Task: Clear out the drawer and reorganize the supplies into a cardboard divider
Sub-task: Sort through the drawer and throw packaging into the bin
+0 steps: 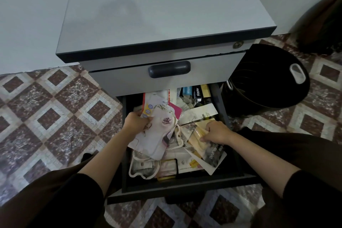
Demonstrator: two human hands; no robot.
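The lower drawer [185, 185] of a grey cabinet [162, 15] stands pulled out, packed with loose packets, papers and stapler boxes [195, 93]. My left hand [136, 121] grips a bundle of pale pink and white packets [157, 131] at the drawer's left side, lifted a little above the pile. My right hand [215, 132] grips a clear plastic packet with a yellowish item [197, 139] in the drawer's right half. A white face mask with ear loops [142, 167] lies at the front left. No cardboard divider is in view.
A black bin [268, 83] with white handle slots stands on the floor right of the cabinet. The upper drawer [166, 79] with its dark handle is closed. Patterned brown and white floor tiles surround the cabinet; a white wall runs behind.
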